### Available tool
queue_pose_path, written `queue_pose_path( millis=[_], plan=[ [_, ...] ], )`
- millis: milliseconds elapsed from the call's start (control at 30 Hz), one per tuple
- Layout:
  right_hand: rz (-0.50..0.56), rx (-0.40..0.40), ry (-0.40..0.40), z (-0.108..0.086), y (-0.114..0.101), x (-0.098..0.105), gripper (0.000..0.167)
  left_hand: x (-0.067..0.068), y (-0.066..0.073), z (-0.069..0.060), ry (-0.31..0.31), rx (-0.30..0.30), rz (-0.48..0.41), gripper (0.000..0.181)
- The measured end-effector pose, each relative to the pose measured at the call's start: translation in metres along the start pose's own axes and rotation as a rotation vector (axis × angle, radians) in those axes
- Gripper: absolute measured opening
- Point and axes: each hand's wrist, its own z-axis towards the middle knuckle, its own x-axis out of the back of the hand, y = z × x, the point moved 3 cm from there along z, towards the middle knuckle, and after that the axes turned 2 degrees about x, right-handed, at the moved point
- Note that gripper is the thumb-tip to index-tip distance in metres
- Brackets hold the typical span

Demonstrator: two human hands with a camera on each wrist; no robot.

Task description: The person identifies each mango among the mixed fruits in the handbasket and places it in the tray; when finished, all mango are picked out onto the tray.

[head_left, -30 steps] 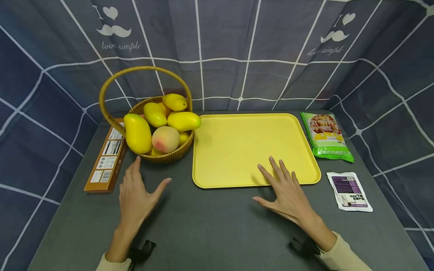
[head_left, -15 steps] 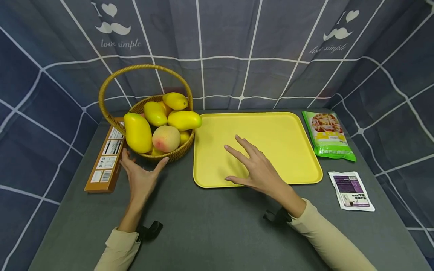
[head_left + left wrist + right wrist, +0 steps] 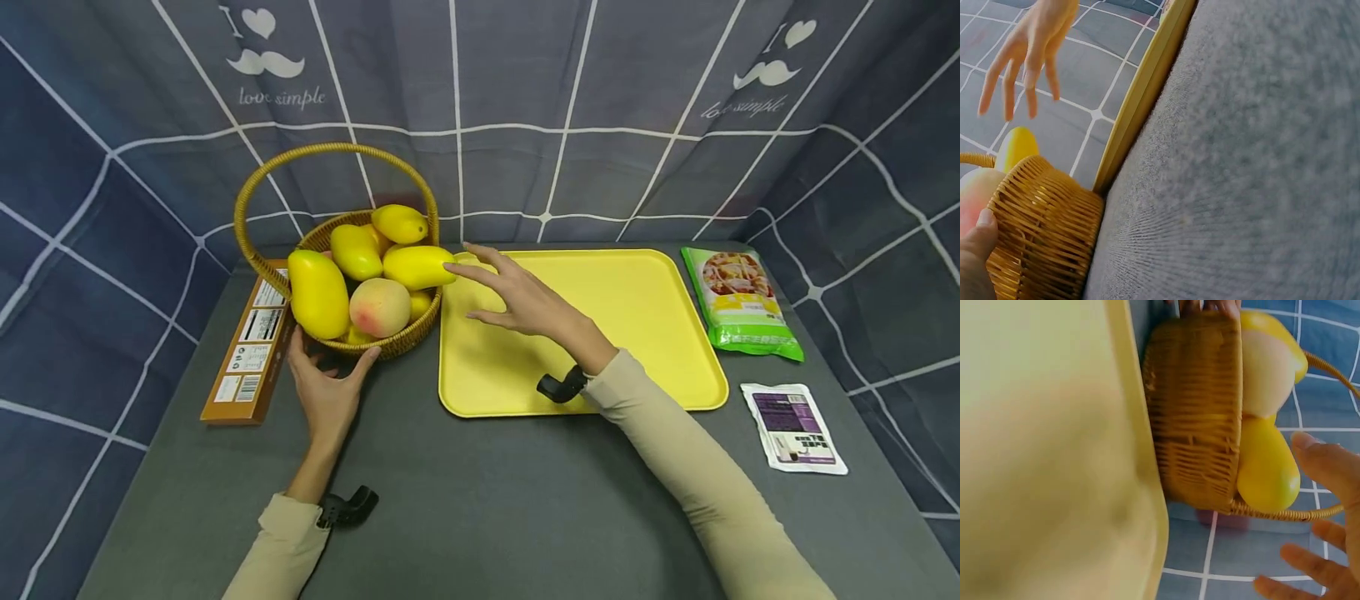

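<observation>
A woven basket [image 3: 408, 337] with a tall handle holds several yellow mangoes and a pale peach with a red blush [image 3: 380, 307]. At its front, my left hand [image 3: 326, 387] holds the basket, thumb on the rim and fingers against the outer side. My right hand [image 3: 525, 296] hovers over the tray's left part, fingers spread toward the rightmost mango [image 3: 418, 267], which juts over the rim. The right wrist view shows a gap between the thumb [image 3: 1319, 456] and that mango [image 3: 1267, 469]. Nothing is in the right hand.
A yellow tray [image 3: 630, 333] lies right of the basket. Left of the basket is a long brown box [image 3: 247, 358]. On the right are a green food packet [image 3: 738, 300] and a white-and-purple pouch [image 3: 795, 427]. A dark checked curtain [image 3: 510, 100] stands behind.
My left hand has moved forward onto the basket's front. My right hand has crossed leftward over the tray to near the rightmost mango. Basket and fruit keep their places on the table.
</observation>
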Motion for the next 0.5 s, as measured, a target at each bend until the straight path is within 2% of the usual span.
queue_pose_path(
  millis=[267,500],
  plan=[
    [0.112,0.071,-0.158,0.04,0.017,-0.003,0.066,0.0,-0.002,-0.001,0.005,-0.023,-0.001,0.107],
    [0.113,0.042,-0.3,0.058,0.022,-0.009,0.07,0.002,-0.002,-0.001,-0.001,-0.036,-0.018,0.107]
  ],
)
